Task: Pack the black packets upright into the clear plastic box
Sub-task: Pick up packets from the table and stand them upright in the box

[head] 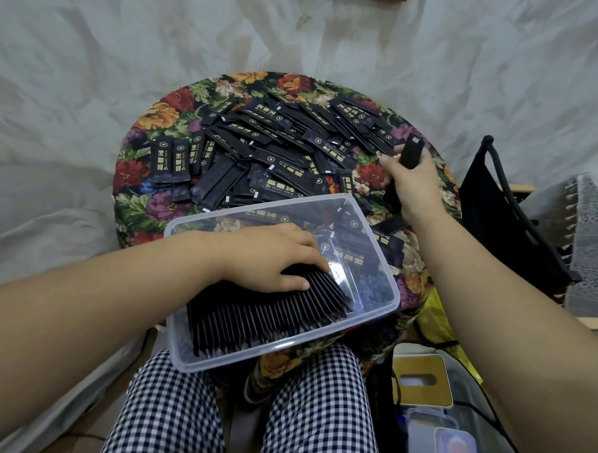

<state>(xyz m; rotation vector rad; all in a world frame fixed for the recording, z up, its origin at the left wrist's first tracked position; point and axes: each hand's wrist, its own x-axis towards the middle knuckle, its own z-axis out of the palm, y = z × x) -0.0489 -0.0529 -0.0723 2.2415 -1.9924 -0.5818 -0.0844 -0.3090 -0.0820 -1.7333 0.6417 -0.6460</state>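
Lays the left hand (275, 258), fingers straight and slightly spread, on top of the row of upright packets (260, 310) inside the clear plastic box (179, 351), at the near edge of the floral stool (142, 205). Beyond the box, loose packets (270, 148) heaped flat across the stool. Grips a small bunch of black packets (411, 154) in the right hand (414, 183), fingers curled round it, above the stool's right side

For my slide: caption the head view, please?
Left hand steadies upright packets in the clear box; right hand grips packet bundle.
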